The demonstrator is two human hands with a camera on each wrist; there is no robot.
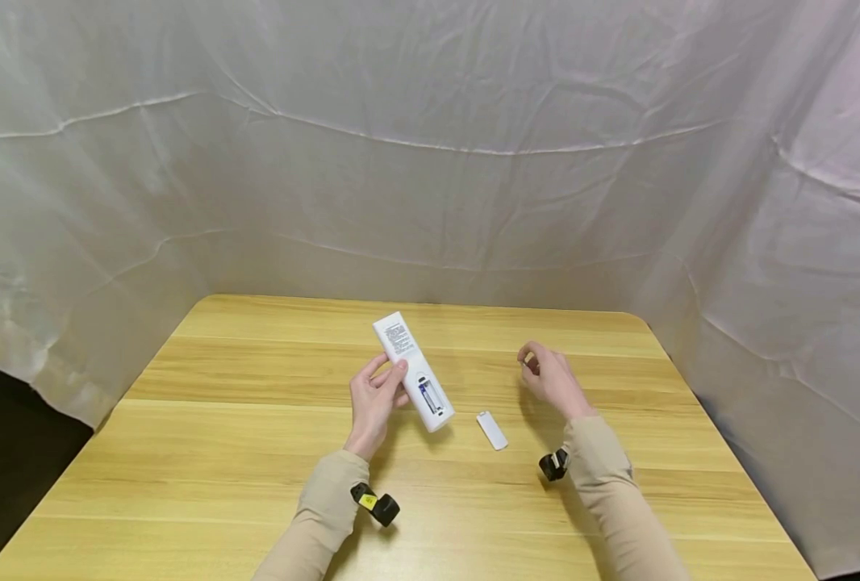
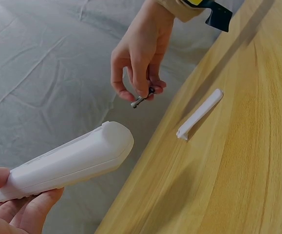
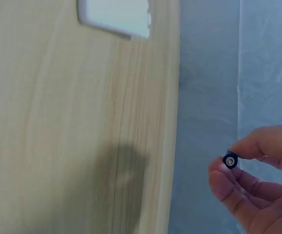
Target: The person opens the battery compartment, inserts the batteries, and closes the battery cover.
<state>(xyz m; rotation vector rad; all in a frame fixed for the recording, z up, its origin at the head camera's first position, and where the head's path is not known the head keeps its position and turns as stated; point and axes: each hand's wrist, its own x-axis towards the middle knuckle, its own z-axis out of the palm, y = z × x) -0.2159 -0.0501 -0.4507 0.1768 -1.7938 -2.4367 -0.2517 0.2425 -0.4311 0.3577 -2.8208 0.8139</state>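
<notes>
A white remote control [image 1: 417, 365] is tilted above the table, its back with the printed label facing up. My left hand [image 1: 373, 403] grips it along its left edge, thumb on the back. Its battery compartment [image 1: 432, 397] is uncovered, and something blue, seemingly a battery, shows inside. To the right, my right hand [image 1: 553, 381] pinches a small battery [image 3: 230, 160] between thumb and fingers, raised above the table. In the left wrist view this battery [image 2: 138, 101] sticks out below the fingertips. Between the hands, the white battery cover [image 1: 491, 430] lies on the table, touched by neither.
The wooden table [image 1: 205, 387] has rounded far corners. Pale grey cloth [image 1: 430, 194] hangs behind it and along both sides. A black camera is strapped to each wrist, over beige sleeves [image 1: 600, 452].
</notes>
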